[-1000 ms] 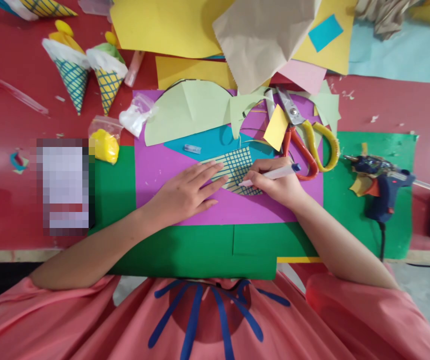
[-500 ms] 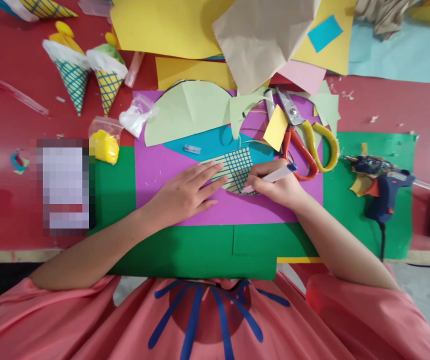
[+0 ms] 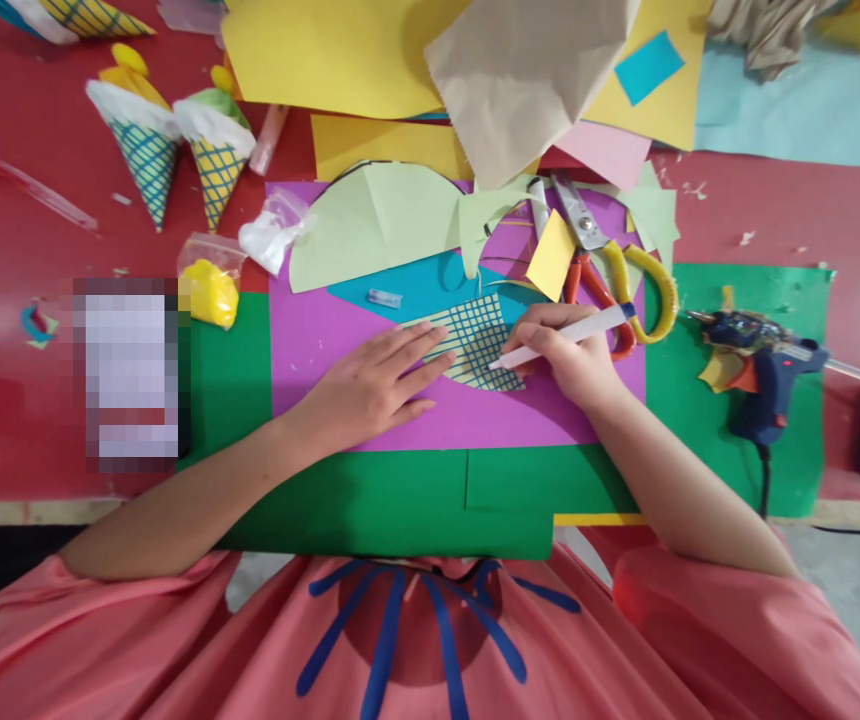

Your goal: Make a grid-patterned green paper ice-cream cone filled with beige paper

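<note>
My left hand (image 3: 370, 385) lies flat with fingers spread, pressing on the left part of a pale paper piece with a drawn blue grid (image 3: 475, 345). That piece rests on a purple sheet (image 3: 325, 340). My right hand (image 3: 572, 365) is closed round a white marker (image 3: 561, 338), whose tip touches the grid paper at its right side. A marker cap (image 3: 385, 298) lies on a blue paper shape (image 3: 422, 285) just above the grid piece.
Scissors (image 3: 610, 275) with red and yellow handles lie right of my hand. A blue glue gun (image 3: 764, 375) sits on the green sheet (image 3: 730, 300). Two paper cones (image 3: 175, 160), a yellow lump in a bag (image 3: 209, 290) and loose coloured papers (image 3: 370, 50) crowd the far side.
My right hand has shifted a little to the right and the marker now lies flatter, its tip on the grid paper's right part. My left hand has stayed put.
</note>
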Motion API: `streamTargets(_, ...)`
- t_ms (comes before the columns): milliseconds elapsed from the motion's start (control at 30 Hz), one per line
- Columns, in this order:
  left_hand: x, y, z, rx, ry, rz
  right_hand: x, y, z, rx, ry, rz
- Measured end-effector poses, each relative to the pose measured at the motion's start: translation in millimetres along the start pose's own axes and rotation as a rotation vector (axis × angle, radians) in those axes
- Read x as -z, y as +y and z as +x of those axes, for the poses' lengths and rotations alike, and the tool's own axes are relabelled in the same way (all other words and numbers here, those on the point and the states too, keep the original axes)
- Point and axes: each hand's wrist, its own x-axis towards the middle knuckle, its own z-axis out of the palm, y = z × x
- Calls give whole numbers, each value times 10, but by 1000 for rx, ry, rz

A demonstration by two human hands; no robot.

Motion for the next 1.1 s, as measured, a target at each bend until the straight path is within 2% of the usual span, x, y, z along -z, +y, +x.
streamTargets(167,-41,29,-7,-51,5,-5,-35,63,-15,62,112,103)
streamTargets(300,-74,82,-14,-121,-3,7,-54,79,-34,107,61,11)
streamTargets(500,-61,110,-21,-86,8,3,-60,86,-28,149,48,-207)
streamTargets(667,-41,105,-13,-89,39,-14,-71,79,-14,130,48,-253)
streamTargets(1100,-31,100,-6,-58,8,-48,-85,55,0,138,47,-318)
